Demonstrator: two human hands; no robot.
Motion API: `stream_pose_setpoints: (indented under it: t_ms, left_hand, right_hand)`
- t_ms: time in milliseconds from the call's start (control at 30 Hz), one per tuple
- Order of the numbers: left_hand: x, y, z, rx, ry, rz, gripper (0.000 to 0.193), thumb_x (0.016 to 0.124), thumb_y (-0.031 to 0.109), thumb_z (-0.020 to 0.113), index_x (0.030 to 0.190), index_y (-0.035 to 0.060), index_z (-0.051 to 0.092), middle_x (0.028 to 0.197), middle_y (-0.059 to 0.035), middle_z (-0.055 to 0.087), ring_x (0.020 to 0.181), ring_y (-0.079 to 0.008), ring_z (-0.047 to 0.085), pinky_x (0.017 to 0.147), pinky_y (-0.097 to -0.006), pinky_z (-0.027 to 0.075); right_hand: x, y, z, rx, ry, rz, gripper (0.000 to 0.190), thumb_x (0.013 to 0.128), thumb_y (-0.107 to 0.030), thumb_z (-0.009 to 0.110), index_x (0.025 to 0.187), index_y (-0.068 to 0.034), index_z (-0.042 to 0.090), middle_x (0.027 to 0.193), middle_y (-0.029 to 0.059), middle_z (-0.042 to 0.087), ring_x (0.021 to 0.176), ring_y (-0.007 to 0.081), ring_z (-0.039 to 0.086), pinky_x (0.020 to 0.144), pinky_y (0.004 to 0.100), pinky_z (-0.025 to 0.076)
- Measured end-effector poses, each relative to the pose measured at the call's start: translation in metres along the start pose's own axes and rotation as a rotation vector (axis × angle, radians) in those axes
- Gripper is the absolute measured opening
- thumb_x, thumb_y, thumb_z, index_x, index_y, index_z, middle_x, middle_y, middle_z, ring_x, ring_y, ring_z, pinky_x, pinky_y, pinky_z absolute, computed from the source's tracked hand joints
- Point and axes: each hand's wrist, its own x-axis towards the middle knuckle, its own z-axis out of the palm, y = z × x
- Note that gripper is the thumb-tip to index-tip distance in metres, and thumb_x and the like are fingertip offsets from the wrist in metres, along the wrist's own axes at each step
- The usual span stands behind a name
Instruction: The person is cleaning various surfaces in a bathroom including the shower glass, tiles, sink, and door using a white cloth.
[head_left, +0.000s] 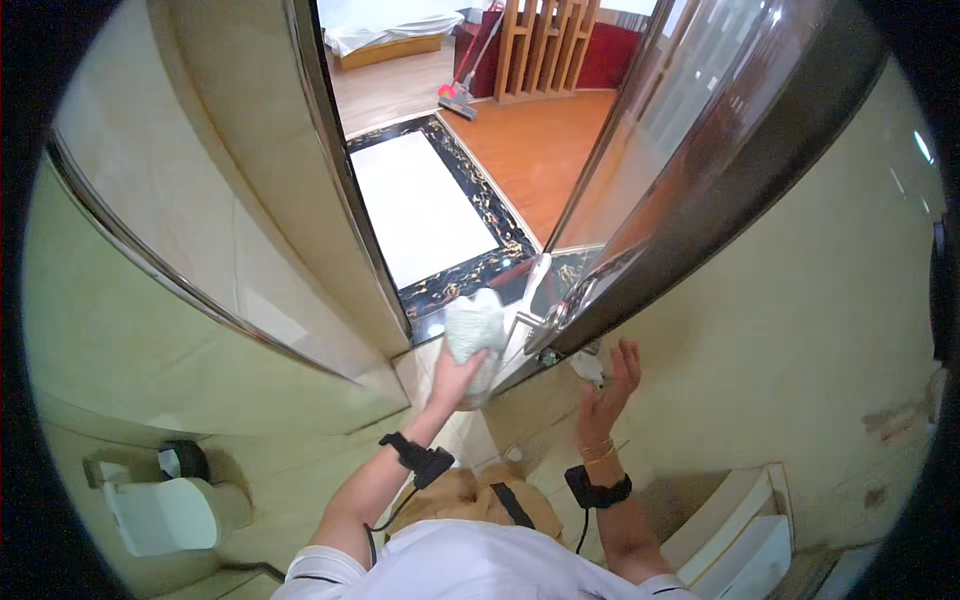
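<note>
My left hand is closed around a folded whitish cloth, held in front of me near the doorway. Just right of the cloth is the metal lever handle of a glass door with a dark frame, which stands ajar. My right hand is raised on the near side of the door, by its edge, with fingers apart and nothing seen in it. A small white item shows beside its fingers; what it is, I cannot tell. Both wrists wear black straps with cables.
A black patterned stone border surrounds a white floor panel beyond the doorway. Farther off are a broom and dustpan, a wooden slatted divider and a bed. A toilet is at lower left, a white fixture at lower right.
</note>
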Motion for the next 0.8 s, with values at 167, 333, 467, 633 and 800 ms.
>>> stream_pose_setpoints:
  t_ms: [167,333,467,633,800]
  left_hand:
    - [0.008,0.008,0.045,-0.122,-0.179,-0.032,0.056,0.078,0.031,0.053,0.121,0.0020,0.032,0.115,-0.0131,0.045,0.107,-0.0210,0.042,0.090,-0.0308,0.031]
    - [0.027,0.017,0.050,-0.115,-0.285,-0.035,0.058,0.081,0.035,0.048,0.124,0.0017,0.029,0.119,-0.0123,0.042,0.110,-0.0207,0.039,0.092,-0.0310,0.029]
    - [0.028,0.011,0.058,-0.016,-0.233,-0.019,0.057,0.077,0.029,0.051,0.122,0.0015,0.030,0.107,-0.0196,0.051,0.103,-0.0305,0.048,0.086,-0.0344,0.037]
    - [0.014,-0.027,0.067,0.136,-0.144,0.017,0.049,0.077,0.028,0.051,0.116,0.0021,0.037,0.100,-0.0199,0.054,0.096,-0.0292,0.052,0.082,-0.0340,0.039]
    - [0.008,-0.070,0.076,0.229,-0.104,-0.095,0.050,0.073,0.027,0.058,0.112,0.0009,0.042,0.100,-0.0211,0.053,0.098,-0.0340,0.048,0.084,-0.0373,0.036]
  right_hand:
    - [-0.011,0.037,0.029,-0.024,-0.193,-0.059,0.063,0.082,-0.045,0.036,0.121,0.004,0.029,0.125,0.0226,0.030,0.119,0.0371,0.022,0.097,0.0464,0.013]
    - [-0.043,0.051,0.047,-0.098,-0.175,-0.031,0.074,0.079,-0.048,0.040,0.123,0.009,0.021,0.124,0.0266,0.025,0.118,0.0413,0.018,0.097,0.0489,0.011]
    - [-0.018,0.026,0.034,0.009,-0.267,0.037,0.081,0.078,-0.049,0.041,0.125,0.010,0.013,0.127,0.0295,0.017,0.119,0.0421,0.014,0.098,0.0467,0.007]
    - [-0.026,0.024,0.035,0.014,-0.202,0.057,0.086,0.078,-0.050,0.042,0.125,0.011,0.006,0.129,0.0297,0.011,0.120,0.0402,0.012,0.099,0.0431,0.005]
    - [-0.028,0.026,0.034,0.123,-0.164,0.151,0.089,0.077,-0.050,0.044,0.126,0.010,-0.001,0.131,0.0268,0.006,0.123,0.0352,0.008,0.099,0.0409,0.005]
